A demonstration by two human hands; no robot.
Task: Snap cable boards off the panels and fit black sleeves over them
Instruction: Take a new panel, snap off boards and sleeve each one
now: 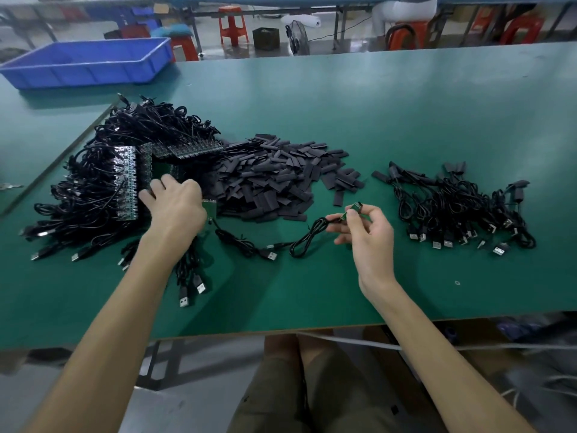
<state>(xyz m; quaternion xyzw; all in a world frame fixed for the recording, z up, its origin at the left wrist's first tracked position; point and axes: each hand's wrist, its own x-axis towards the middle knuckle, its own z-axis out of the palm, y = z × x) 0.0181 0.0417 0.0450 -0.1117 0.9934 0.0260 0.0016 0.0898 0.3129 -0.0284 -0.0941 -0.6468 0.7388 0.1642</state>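
Pinches a single cable board (356, 209) in the right hand (367, 232), its cable (307, 239) trailing left over the table (406, 120), and rests the left hand (176, 206), fingers (157, 184) spread, on the panels (128, 182), with the black sleeves (274, 179) heaped between the hands, up-left of the board.

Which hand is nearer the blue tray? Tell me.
Left. The left hand is at the cable panels, nearer the camera than the blue tray; the right hand, pinching a small board, is much farther off to its right.
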